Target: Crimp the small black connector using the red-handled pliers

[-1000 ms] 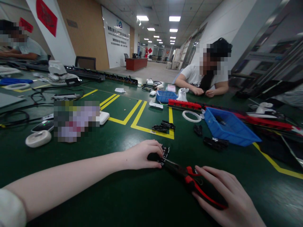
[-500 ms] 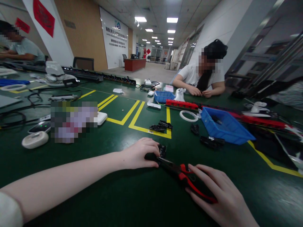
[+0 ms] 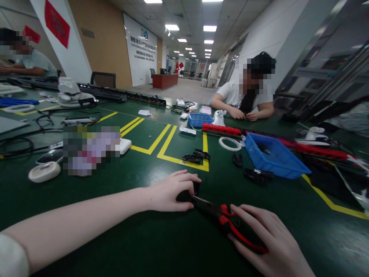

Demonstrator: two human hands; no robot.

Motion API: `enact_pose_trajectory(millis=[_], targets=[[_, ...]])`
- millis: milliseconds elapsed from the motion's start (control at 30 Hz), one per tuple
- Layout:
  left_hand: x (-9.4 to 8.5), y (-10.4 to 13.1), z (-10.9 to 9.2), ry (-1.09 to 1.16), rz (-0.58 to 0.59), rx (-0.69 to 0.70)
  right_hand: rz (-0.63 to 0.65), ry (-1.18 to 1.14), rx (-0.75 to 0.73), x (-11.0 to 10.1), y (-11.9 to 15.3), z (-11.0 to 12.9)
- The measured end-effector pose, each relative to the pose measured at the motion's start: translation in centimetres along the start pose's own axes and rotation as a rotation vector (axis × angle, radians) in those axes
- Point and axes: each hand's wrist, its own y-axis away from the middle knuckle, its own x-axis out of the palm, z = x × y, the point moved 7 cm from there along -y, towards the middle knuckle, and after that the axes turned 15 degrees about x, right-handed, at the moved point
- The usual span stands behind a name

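Note:
My left hand (image 3: 173, 191) is closed around a small black plastic part (image 3: 196, 187), which its fingers partly cover. My right hand (image 3: 266, 231) grips needle-nose pliers (image 3: 226, 220) with red and black handles. The pliers' jaw tips reach the black part beside my left thumb; whether they bite on it I cannot tell. Beyond my hands, several similar black parts (image 3: 196, 156) lie by a yellow tape corner. More black pieces (image 3: 258, 175) rest to the right, in front of a blue bin (image 3: 273, 157) with something dark inside.
A person (image 3: 248, 92) sits across the green table at a red strip (image 3: 221, 129). A smaller blue bin (image 3: 199, 120) and a white ring (image 3: 230, 144) stand farther back. At the left are a white oval device (image 3: 44, 172), a white box (image 3: 124, 146) and black cables (image 3: 17, 144).
My left fingers have shifted over the black part, covering more of it. The pliers and my right hand have moved slightly down in view. The camera has tilted a little upward.

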Motion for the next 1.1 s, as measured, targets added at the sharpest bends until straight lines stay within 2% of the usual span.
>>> enact_pose_trajectory(millis=[367,533,800,967,1100], targets=[[-0.1,-0.2,0.0,0.026,0.005,-0.032,0.048,-0.077,0.122,0.2,-0.2,-0.8],[-0.1,-0.1,0.0,0.030,0.008,-0.047,0.030,-0.031,0.075,0.1,-0.1,-0.5],[-0.4,-0.2,-0.4,0.062,-0.009,-0.068,-0.086,0.071,-0.086,-0.8,-0.1,0.7],[-0.2,-0.1,-0.1,0.090,-0.002,-0.083,-0.132,0.093,-0.097,-1.2,0.1,0.8],[-0.2,-0.1,-0.1,0.099,-0.010,-0.082,-0.107,0.084,-0.076,-1.0,0.0,0.5]])
